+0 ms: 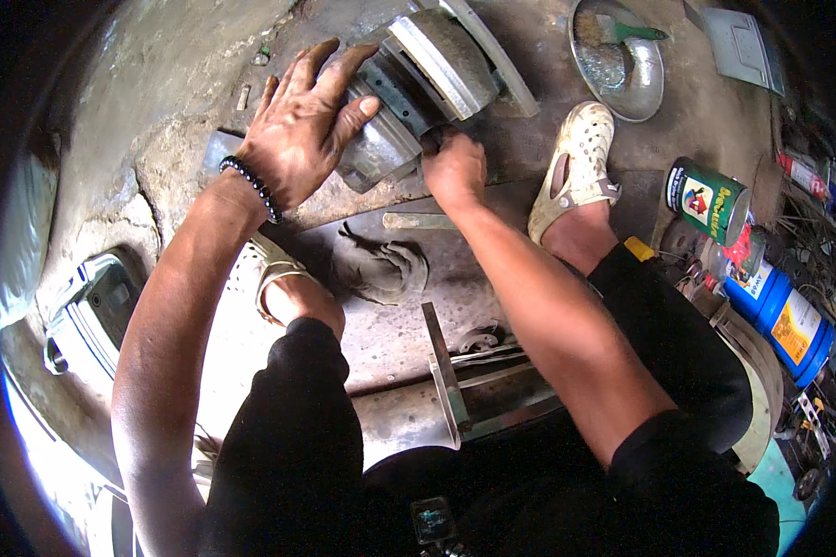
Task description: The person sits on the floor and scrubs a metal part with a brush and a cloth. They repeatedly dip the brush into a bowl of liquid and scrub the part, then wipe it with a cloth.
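Observation:
A heavy grey metal machine part (381,148) with a rounded housing, a dark slotted middle and pale flanges lies on the floor in front of me. My left hand (302,135), wearing a black bead bracelet (251,184), rests on its near left side with the fingers stretched out and the thumb apart. At the near edge of the dark middle section (404,88), my right hand (455,169) is closed in a fist. Something dark shows at its fingers, mostly hidden, so I cannot tell what it is. A flat metal strip (418,221) lies just nearer to me.
A grey work glove (381,269) lies between my feet. A metal pan (658,100) holding a green-handled brush (633,33) is at far right. Nearer right stand a green can (736,212) and a blue bucket (782,320). Metal bars (444,376) lie close to me.

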A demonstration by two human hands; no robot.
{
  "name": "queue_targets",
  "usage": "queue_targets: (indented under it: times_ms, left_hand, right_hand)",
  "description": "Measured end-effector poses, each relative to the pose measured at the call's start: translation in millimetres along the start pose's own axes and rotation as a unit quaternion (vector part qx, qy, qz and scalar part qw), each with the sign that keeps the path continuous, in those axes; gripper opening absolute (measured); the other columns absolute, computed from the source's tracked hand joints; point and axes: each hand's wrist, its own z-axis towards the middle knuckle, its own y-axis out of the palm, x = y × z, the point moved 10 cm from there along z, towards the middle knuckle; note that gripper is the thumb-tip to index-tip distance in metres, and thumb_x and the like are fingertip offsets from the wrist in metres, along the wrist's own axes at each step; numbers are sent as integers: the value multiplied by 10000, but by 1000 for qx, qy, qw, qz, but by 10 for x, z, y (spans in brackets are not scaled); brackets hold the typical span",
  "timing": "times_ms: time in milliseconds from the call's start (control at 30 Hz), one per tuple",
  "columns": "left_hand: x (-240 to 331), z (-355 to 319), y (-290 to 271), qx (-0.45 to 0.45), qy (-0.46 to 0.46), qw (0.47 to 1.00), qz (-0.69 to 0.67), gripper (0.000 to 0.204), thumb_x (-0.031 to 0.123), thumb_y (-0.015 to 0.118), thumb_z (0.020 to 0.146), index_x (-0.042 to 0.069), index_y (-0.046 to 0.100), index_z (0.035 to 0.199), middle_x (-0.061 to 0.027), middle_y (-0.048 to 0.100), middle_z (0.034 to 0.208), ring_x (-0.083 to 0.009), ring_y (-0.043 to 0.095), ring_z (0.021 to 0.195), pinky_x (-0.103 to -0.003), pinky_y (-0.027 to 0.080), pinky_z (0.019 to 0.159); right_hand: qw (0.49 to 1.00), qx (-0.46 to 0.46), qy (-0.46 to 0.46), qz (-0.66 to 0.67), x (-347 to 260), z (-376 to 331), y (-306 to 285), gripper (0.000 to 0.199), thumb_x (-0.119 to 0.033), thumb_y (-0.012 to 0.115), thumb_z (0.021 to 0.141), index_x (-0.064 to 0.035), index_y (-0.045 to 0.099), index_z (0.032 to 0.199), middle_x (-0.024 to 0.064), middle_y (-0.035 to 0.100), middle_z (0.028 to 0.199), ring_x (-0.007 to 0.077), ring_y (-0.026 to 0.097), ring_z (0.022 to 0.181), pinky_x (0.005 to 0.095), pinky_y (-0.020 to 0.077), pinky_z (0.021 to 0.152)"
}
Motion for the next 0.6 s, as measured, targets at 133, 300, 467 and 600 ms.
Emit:
queue_targets:
  times_ms: [133, 300, 467, 600]
  left_hand:
    - [2, -17, 1, 14, 6, 1000, -8, 565, 493, 452, 1031, 229, 350, 1520, -242, 348, 1534, -439, 328, 1435, -608, 222, 1185]
    - [-6, -9, 3, 5, 4, 1000, 9, 556, 481, 451, 1035, 238, 353, 1526, -240, 348, 1539, -424, 330, 1439, -598, 223, 1188]
    - [34, -5, -5, 6, 14, 999, 28, 527, 388, 476, 1046, 154, 392, 1511, -234, 350, 1545, -439, 370, 1406, -489, 312, 1154]
    - [14, -4, 2, 6, 14, 1000, 21, 537, 422, 470, 1041, 178, 387, 1513, -232, 362, 1537, -434, 378, 1402, -514, 295, 1160]
  right_hand:
    - [993, 24, 81, 88, 179, -94, 160, 157, -187, 710, 813, -55, 732, 897, 227, 711, 910, 450, 667, 896, 497, 533, 825]
    - [1000, -27, -9, 13, 94, -29, 211, 176, -199, 699, 819, -54, 724, 916, 238, 705, 916, 448, 669, 904, 498, 538, 822]
    - [996, -93, 5, 9, 47, -4, 192, 246, -238, 716, 814, -36, 716, 953, 258, 700, 946, 436, 673, 944, 496, 543, 853]
    - [984, -178, 24, -14, 44, 120, 221, 364, -282, 762, 792, -15, 717, 1034, 273, 696, 1037, 411, 678, 1030, 479, 550, 896]
